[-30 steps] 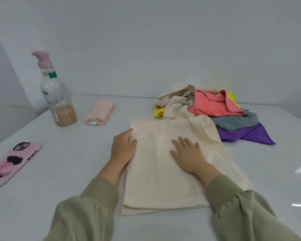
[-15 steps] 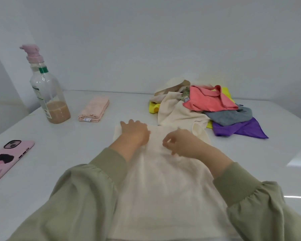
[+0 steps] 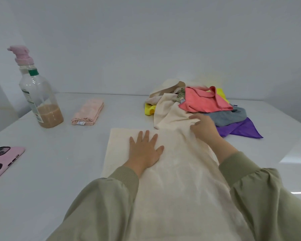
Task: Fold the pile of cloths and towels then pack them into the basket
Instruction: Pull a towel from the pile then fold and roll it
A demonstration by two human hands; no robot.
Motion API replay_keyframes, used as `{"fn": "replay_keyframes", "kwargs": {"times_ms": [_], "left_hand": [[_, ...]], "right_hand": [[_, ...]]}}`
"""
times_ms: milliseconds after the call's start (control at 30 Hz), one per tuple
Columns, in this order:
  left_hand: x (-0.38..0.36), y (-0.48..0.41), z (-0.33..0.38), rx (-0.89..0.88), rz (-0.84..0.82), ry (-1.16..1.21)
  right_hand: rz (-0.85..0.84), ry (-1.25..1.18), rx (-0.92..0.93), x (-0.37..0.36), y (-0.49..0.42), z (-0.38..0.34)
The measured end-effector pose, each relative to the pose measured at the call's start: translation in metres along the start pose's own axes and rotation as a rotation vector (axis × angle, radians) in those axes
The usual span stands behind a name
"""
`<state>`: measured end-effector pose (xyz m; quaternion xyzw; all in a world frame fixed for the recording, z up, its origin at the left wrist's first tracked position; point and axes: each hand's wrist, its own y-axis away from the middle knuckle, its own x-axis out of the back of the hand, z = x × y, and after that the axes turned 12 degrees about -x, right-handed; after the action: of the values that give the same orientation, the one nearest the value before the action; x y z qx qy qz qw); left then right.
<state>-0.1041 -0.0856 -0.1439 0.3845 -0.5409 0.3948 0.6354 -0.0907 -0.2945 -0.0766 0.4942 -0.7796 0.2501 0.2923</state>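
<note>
**A:** Where's the cream towel [image 3: 172, 171]?

**B:** It's spread lengthwise on the surface [image 3: 59, 171], running from 6 o'clock toward 12. The far end at 1 o'clock is bunched and climbs into the pile [image 3: 221, 117], touching the coral cloth [image 3: 205, 101].

**A:** And the hands?

**B:** The left hand [image 3: 145, 150] lies flat on the towel near its middle, fingers straight and spread, its grip open. The right hand [image 3: 202, 128] is at the bunched end, its grip closed on a fold of the cream cloth.

**A:** So how do I do this step well?

**B:** I'd say free that end first. Press down with the flat hand so the smoothed part doesn't slide. Then draw the bunched end toward 3 o'clock, away from the pile, so no other cloths come with it. Lay it out square, line up the corners, then fold it toward 6 o'clock.

**A:** Where does it go afterwards?

**B:** A folded pink towel [image 3: 88, 113] sits at 11 o'clock, so it could go beside that. The basket isn't in view.
</note>
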Motion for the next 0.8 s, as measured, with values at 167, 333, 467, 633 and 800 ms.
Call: {"fn": "replay_keyframes", "kwargs": {"times_ms": [167,333,467,633,800], "left_hand": [[-0.001,-0.001,-0.001,0.001,0.005,-0.009],[-0.001,-0.003,-0.001,0.018,0.006,-0.001],[-0.001,-0.004,-0.001,0.056,0.008,0.011],[0.000,-0.002,0.000,0.054,0.011,0.003],[0.000,-0.003,0.000,0.049,0.013,0.001]], "right_hand": [[0.268,0.054,-0.148,0.008,-0.028,0.032],[0.321,0.232,0.273,-0.021,0.007,0.017],[-0.179,0.704,0.216,-0.055,0.033,0.035],[-0.006,0.558,0.175,-0.045,0.020,0.046],[0.157,0.287,-0.276,-0.030,0.007,0.046]]}}
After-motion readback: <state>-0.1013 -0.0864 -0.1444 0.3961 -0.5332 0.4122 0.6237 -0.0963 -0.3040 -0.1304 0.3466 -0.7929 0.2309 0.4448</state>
